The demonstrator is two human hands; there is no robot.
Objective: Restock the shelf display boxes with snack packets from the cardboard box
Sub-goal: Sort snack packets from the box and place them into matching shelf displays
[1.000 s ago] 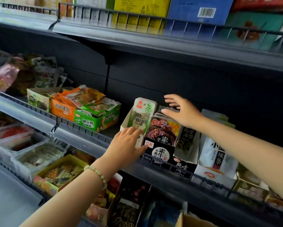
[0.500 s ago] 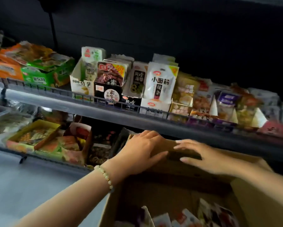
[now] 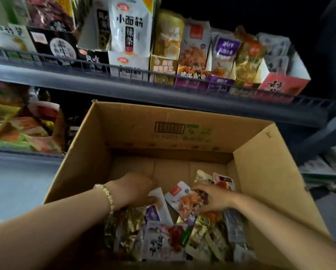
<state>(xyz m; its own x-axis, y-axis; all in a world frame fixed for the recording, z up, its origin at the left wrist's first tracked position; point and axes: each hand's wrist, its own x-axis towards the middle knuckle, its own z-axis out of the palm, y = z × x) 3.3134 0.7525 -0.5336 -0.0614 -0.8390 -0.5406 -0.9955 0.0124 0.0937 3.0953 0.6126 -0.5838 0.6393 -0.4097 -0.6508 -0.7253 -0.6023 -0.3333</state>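
Two hands, earlier on the cardboard box (image 3: pixel 260 172) rim, now reach inside: left hand (image 3: pixel 136 190) fingers hidden, right hand (image 3: pixel 213 197) spread on a snack packet (image 3: pixel 184 201) angled up-left.

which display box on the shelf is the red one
The red display box at the far right end of the shelf row; its neighbours are purple, gold, white or black.

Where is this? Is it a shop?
Most likely a shop's snack aisle. Display boxes of packets stand in a row behind a wire rail on the shelf, and a cardboard box of loose snack packets sits below.
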